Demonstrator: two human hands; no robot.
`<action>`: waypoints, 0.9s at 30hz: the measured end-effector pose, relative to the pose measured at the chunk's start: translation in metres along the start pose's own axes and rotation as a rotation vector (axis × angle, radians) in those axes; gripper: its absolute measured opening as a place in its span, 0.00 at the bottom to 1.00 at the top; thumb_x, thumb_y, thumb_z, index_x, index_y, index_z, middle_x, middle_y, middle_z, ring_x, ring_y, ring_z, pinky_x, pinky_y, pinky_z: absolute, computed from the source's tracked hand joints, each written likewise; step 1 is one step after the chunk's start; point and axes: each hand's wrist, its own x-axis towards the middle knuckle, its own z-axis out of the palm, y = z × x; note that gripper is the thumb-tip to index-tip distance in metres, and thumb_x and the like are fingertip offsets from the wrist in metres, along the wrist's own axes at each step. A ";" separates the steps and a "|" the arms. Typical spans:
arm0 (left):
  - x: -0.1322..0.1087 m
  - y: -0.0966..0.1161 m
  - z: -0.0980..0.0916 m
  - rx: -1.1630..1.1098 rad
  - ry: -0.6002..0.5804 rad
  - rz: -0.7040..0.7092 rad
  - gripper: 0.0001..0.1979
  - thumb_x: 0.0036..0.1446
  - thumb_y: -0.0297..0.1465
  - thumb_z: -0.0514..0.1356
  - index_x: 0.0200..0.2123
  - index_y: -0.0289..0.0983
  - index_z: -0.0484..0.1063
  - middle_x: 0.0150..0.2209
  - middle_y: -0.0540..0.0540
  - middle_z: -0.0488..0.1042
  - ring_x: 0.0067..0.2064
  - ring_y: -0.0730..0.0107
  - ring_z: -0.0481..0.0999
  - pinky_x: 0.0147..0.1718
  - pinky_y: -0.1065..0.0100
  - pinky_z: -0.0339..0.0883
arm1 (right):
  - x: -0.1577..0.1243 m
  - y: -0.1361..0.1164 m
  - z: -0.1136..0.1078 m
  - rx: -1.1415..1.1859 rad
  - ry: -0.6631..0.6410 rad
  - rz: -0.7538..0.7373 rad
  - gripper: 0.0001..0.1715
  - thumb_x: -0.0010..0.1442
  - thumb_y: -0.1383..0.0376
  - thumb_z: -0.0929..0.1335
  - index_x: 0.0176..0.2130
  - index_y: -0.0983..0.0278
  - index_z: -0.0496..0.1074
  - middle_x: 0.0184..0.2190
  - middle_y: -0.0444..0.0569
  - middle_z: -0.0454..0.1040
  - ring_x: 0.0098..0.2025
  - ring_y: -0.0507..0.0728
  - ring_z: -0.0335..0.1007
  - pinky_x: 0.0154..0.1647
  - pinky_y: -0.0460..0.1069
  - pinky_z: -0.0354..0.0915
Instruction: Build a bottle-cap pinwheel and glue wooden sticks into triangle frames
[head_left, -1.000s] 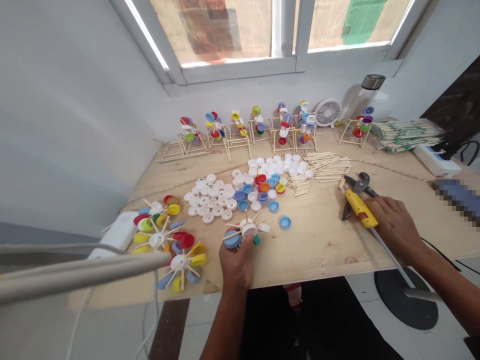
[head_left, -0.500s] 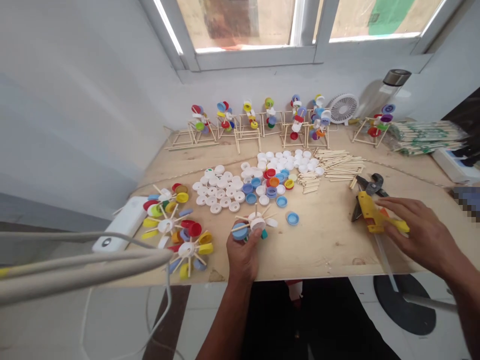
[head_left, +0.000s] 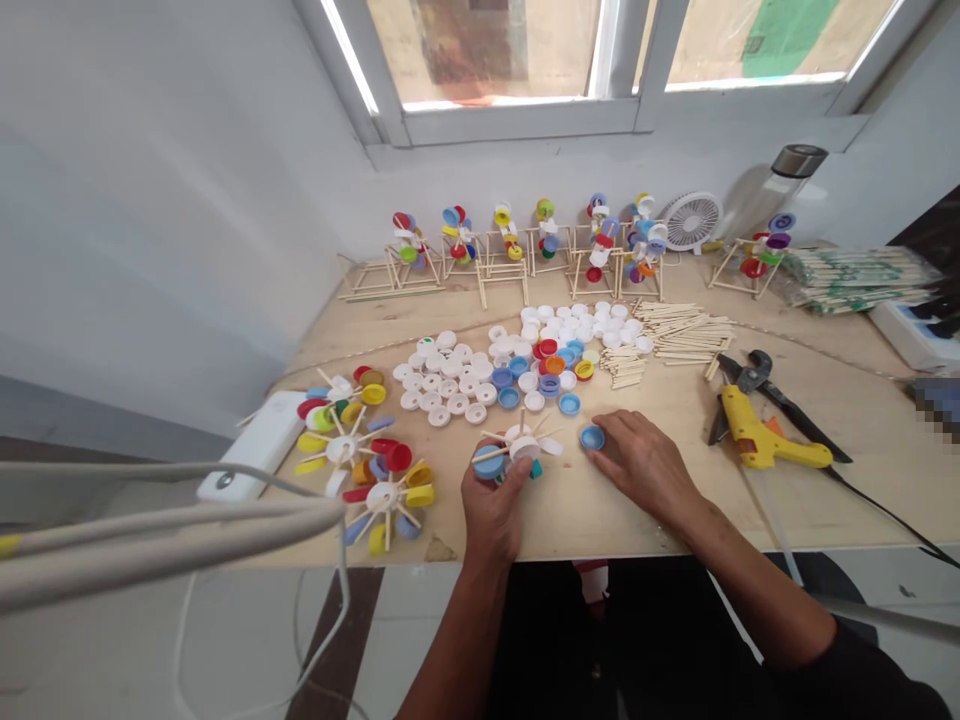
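The stick-and-cap wheel (head_left: 519, 434) was held above the table (head_left: 577, 522) by the left hand (head_left: 491, 512), thumb and fingers clamped at its white hub (head_left: 525, 451), the sounder hold on a seemingly light, stiff but snappable piece. A loose blue cap (head_left: 592, 438), probably light and slick, was straddled at its rim by the right hand's (head_left: 651, 465) thumb and fingers; whether it was pinched could not be told, and the wheel's underside was partly hidden by the left hand.
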 end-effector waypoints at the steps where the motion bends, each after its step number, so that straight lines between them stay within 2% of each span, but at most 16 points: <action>1: 0.000 0.000 0.000 -0.001 -0.002 0.000 0.17 0.39 0.32 0.71 0.33 0.37 0.71 0.31 0.52 0.72 0.33 0.75 0.69 0.35 0.73 0.62 | 0.001 -0.001 0.001 -0.014 -0.007 -0.006 0.16 0.59 0.60 0.64 0.46 0.63 0.69 0.42 0.55 0.72 0.44 0.62 0.67 0.43 0.56 0.65; 7: 0.000 0.000 -0.001 0.013 -0.007 -0.009 0.17 0.38 0.32 0.71 0.33 0.36 0.70 0.30 0.51 0.71 0.32 0.74 0.70 0.34 0.72 0.63 | 0.006 -0.001 0.005 -0.005 -0.017 -0.008 0.12 0.59 0.62 0.63 0.42 0.63 0.70 0.38 0.55 0.71 0.42 0.62 0.65 0.42 0.56 0.63; 13: -0.001 0.002 -0.001 0.024 -0.053 -0.028 0.17 0.39 0.31 0.70 0.34 0.37 0.70 0.32 0.50 0.71 0.33 0.74 0.69 0.34 0.73 0.62 | 0.006 0.005 -0.017 0.490 -0.070 0.062 0.18 0.58 0.59 0.65 0.48 0.60 0.67 0.41 0.50 0.71 0.41 0.56 0.67 0.43 0.53 0.65; 16: 0.000 0.003 -0.001 0.073 -0.068 -0.031 0.18 0.38 0.31 0.71 0.33 0.37 0.70 0.31 0.51 0.70 0.32 0.74 0.68 0.32 0.73 0.62 | 0.007 -0.001 -0.030 0.622 -0.068 0.051 0.19 0.58 0.59 0.66 0.50 0.58 0.68 0.41 0.49 0.71 0.41 0.56 0.66 0.45 0.53 0.65; 21: 0.001 0.002 -0.003 0.152 -0.084 -0.041 0.18 0.36 0.32 0.71 0.33 0.36 0.71 0.34 0.49 0.71 0.32 0.73 0.69 0.31 0.73 0.63 | 0.014 -0.010 -0.036 0.666 -0.086 -0.010 0.20 0.59 0.61 0.65 0.52 0.57 0.68 0.44 0.49 0.72 0.46 0.56 0.65 0.49 0.55 0.63; 27: 0.001 0.002 -0.006 0.184 -0.092 -0.061 0.18 0.37 0.32 0.71 0.34 0.37 0.71 0.35 0.48 0.72 0.34 0.72 0.70 0.33 0.73 0.64 | 0.020 -0.006 -0.032 0.640 -0.131 -0.070 0.21 0.60 0.59 0.65 0.53 0.56 0.67 0.43 0.50 0.73 0.47 0.57 0.65 0.49 0.56 0.62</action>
